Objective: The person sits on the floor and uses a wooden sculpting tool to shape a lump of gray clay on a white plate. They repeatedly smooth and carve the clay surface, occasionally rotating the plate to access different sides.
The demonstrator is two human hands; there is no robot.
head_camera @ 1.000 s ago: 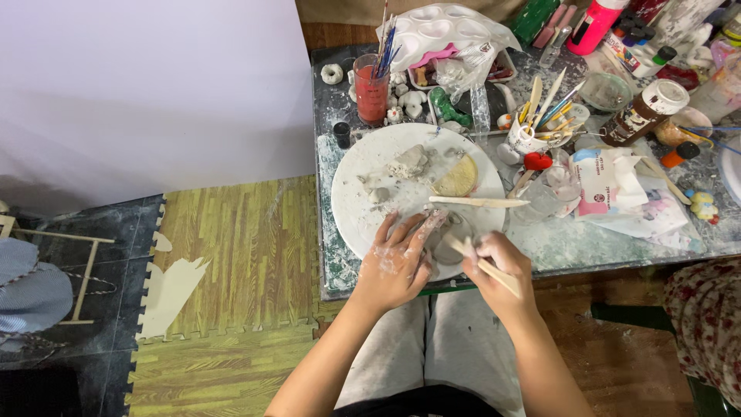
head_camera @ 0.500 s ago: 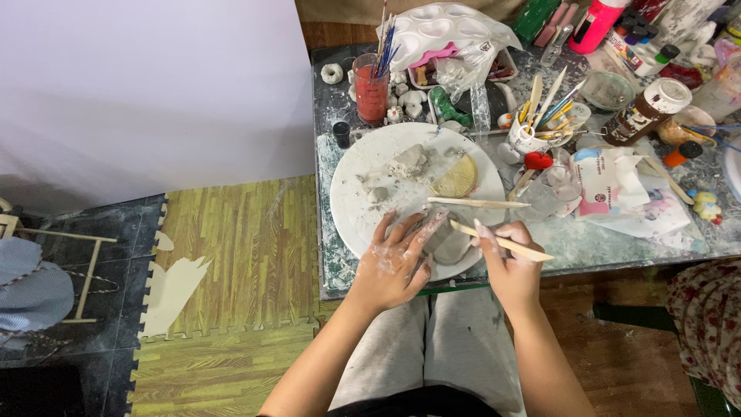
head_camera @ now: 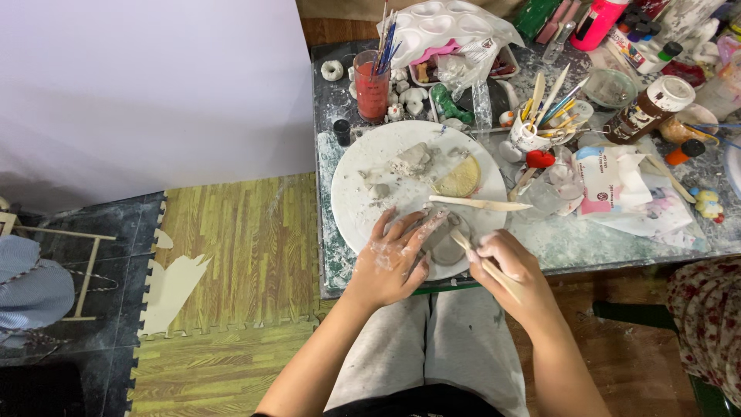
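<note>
My left hand [head_camera: 395, 259], dusted with pale clay, lies flat with fingers spread on a flat grey clay piece [head_camera: 446, 243] at the near edge of a round white board [head_camera: 363, 193]. My right hand [head_camera: 505, 266] grips a thin wooden modelling tool [head_camera: 482, 262], its tip touching the clay piece's right side. A second wooden tool [head_camera: 478, 205] lies across the board just beyond my fingers. Lumps of grey clay [head_camera: 413, 161] and a yellow sponge [head_camera: 459, 179] rest on the board's far part.
The paint-stained table [head_camera: 617, 239] is crowded: a red cup of brushes [head_camera: 372, 85], a mug of wooden tools [head_camera: 532, 131], a brown bottle [head_camera: 644, 112], crumpled wipes [head_camera: 617, 181], a plastic-wrapped palette [head_camera: 448, 31]. Wood-pattern foam mats [head_camera: 231, 247] cover the floor on the left.
My right hand swung the wooden tool from raised and pointing right down onto the clay piece. My left hand stayed pressed on the clay.
</note>
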